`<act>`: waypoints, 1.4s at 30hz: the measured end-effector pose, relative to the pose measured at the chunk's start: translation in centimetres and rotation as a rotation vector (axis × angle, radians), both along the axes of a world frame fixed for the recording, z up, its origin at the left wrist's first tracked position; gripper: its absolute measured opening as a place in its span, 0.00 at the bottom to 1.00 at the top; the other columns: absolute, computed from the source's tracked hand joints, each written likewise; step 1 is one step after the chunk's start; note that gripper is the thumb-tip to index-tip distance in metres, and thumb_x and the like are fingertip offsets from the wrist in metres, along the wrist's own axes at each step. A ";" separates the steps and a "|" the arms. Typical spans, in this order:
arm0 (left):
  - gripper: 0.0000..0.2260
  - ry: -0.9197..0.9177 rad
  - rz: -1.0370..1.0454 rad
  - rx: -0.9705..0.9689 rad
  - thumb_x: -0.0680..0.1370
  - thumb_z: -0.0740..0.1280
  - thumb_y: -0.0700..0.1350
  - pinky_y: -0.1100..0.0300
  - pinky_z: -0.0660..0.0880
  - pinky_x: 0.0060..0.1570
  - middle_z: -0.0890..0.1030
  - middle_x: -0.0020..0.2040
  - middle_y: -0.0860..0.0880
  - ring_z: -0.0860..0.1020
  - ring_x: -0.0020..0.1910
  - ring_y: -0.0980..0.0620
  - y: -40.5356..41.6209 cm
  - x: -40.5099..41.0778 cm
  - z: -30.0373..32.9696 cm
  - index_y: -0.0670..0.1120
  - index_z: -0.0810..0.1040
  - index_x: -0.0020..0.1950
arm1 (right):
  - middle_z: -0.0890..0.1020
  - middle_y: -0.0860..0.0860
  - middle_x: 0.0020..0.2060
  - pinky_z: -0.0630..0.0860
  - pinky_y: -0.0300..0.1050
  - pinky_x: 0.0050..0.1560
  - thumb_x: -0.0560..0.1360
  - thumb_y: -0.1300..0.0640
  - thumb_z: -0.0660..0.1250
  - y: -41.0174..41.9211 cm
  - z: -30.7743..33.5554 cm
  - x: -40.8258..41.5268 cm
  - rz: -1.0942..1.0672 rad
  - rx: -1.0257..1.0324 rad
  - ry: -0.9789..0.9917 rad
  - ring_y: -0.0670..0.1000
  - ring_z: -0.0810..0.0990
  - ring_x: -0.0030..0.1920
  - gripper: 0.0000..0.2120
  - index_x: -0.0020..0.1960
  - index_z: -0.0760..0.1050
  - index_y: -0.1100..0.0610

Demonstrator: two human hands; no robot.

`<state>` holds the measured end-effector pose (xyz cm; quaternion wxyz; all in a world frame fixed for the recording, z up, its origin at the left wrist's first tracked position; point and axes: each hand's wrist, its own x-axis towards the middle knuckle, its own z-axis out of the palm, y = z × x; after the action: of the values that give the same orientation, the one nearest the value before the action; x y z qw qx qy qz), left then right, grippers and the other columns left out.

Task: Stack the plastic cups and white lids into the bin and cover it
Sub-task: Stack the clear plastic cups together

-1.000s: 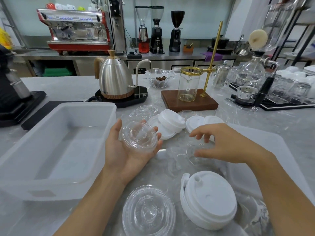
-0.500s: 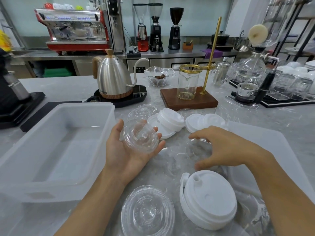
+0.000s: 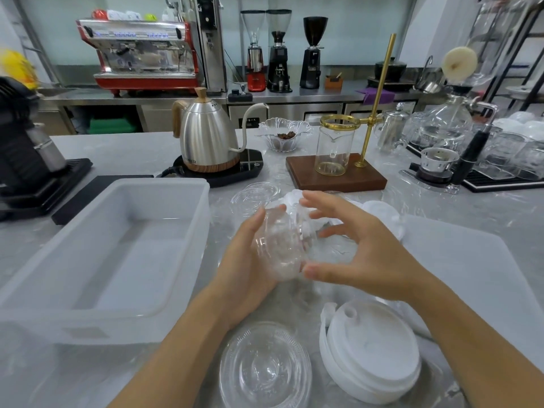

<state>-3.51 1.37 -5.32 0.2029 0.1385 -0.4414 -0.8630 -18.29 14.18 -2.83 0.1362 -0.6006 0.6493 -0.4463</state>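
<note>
Head view — left hand [image 3: 247,260] fingers grip clear lids [image 3: 281,245] tilted on edge — right hand [image 3: 362,254] fingers spread.

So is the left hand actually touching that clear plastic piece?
Touching. The head view shows the left hand cupping the clear lid, with fingers wrapped against its left edge.

Clear lids [image 3: 281,245] blurred btwn hands; count unclear.
</note>
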 end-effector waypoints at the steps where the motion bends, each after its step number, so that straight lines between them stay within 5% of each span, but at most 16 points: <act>1: 0.20 -0.010 -0.020 -0.034 0.78 0.59 0.57 0.50 0.84 0.49 0.87 0.53 0.46 0.86 0.54 0.46 0.1 -0.1 -0.1 0.51 0.83 0.61 | 0.75 0.37 0.67 0.77 0.43 0.61 0.63 0.48 0.82 -0.1 -0.1 0.2 0.011 -0.005 0.002 0.44 0.75 0.66 0.45 0.75 0.65 0.45; 5: 0.24 -0.045 -0.072 -0.166 0.79 0.59 0.61 0.52 0.80 0.56 0.86 0.54 0.49 0.83 0.56 0.50 0.4 -0.4 -0.5 0.49 0.76 0.69 | 0.74 0.36 0.68 0.77 0.42 0.61 0.62 0.46 0.82 -0.5 -0.6 0.9 0.023 -0.019 0.094 0.44 0.74 0.67 0.46 0.75 0.65 0.43; 9: 0.28 -0.089 -0.065 -0.225 0.76 0.57 0.64 0.42 0.75 0.67 0.86 0.53 0.49 0.82 0.58 0.46 0.6 -0.6 -0.6 0.50 0.75 0.71 | 0.74 0.33 0.66 0.76 0.39 0.61 0.61 0.45 0.82 -0.6 -0.9 1.1 0.026 -0.040 0.127 0.40 0.74 0.66 0.46 0.74 0.65 0.42; 15: 0.35 -0.116 -0.108 -0.139 0.74 0.58 0.69 0.44 0.78 0.55 0.76 0.68 0.32 0.78 0.55 0.37 0.2 -0.4 -0.7 0.48 0.74 0.73 | 0.74 0.36 0.68 0.76 0.40 0.62 0.61 0.46 0.82 -0.9 -1.2 1.3 0.077 -0.089 0.146 0.43 0.74 0.67 0.45 0.73 0.66 0.45; 19: 0.30 -0.060 -0.123 -0.142 0.76 0.56 0.64 0.50 0.76 0.49 0.82 0.55 0.44 0.80 0.47 0.46 0.4 -0.4 -0.6 0.44 0.79 0.65 | 0.72 0.40 0.71 0.76 0.48 0.64 0.62 0.47 0.82 -1.1 -1.4 1.3 0.099 -0.116 0.191 0.46 0.72 0.71 0.45 0.74 0.66 0.49; 22: 0.30 -0.056 -0.111 -0.144 0.77 0.58 0.63 0.50 0.77 0.49 0.78 0.59 0.41 0.76 0.53 0.42 0.3 -0.3 -0.6 0.45 0.75 0.71 | 0.72 0.40 0.71 0.76 0.44 0.64 0.62 0.47 0.81 -1.2 -1.4 1.3 0.110 -0.123 0.173 0.46 0.72 0.70 0.44 0.74 0.66 0.48; 29: 0.31 -0.042 -0.061 -0.287 0.71 0.69 0.69 0.36 0.78 0.55 0.79 0.65 0.37 0.81 0.59 0.40 -0.2 0.2 -1.1 0.52 0.77 0.69 | 0.73 0.34 0.68 0.74 0.33 0.60 0.61 0.48 0.83 -1.0 -1.3 1.4 0.098 -0.101 0.116 0.43 0.77 0.64 0.45 0.72 0.65 0.41; 33: 0.27 -0.057 -0.034 -0.285 0.70 0.75 0.62 0.28 0.75 0.57 0.79 0.65 0.37 0.80 0.59 0.40 -0.3 0.3 -1.3 0.52 0.78 0.65 | 0.74 0.35 0.68 0.74 0.37 0.64 0.61 0.45 0.82 -0.9 -1.5 1.3 0.088 -0.064 0.138 0.42 0.77 0.65 0.45 0.73 0.65 0.41; 38: 0.19 -0.042 0.017 -0.249 0.68 0.74 0.55 0.40 0.80 0.48 0.84 0.54 0.45 0.82 0.52 0.45 -0.4 0.4 -1.2 0.53 0.83 0.58 | 0.72 0.36 0.69 0.73 0.47 0.67 0.62 0.43 0.81 -1.0 -1.6 1.3 0.082 -0.054 0.162 0.44 0.72 0.69 0.46 0.75 0.64 0.44; 42: 0.22 -0.037 0.089 -0.176 0.66 0.73 0.58 0.49 0.81 0.42 0.82 0.51 0.45 0.81 0.47 0.47 -0.9 0.4 -1.2 0.52 0.83 0.59 | 0.74 0.37 0.67 0.74 0.41 0.64 0.66 0.45 0.79 -1.0 -1.7 1.0 0.034 -0.107 0.145 0.44 0.73 0.68 0.39 0.74 0.66 0.45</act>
<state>-3.12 0.51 -6.49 0.2444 0.1554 -0.5125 -0.8084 -17.29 13.19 -4.54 0.0638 -0.6487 0.6225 -0.4332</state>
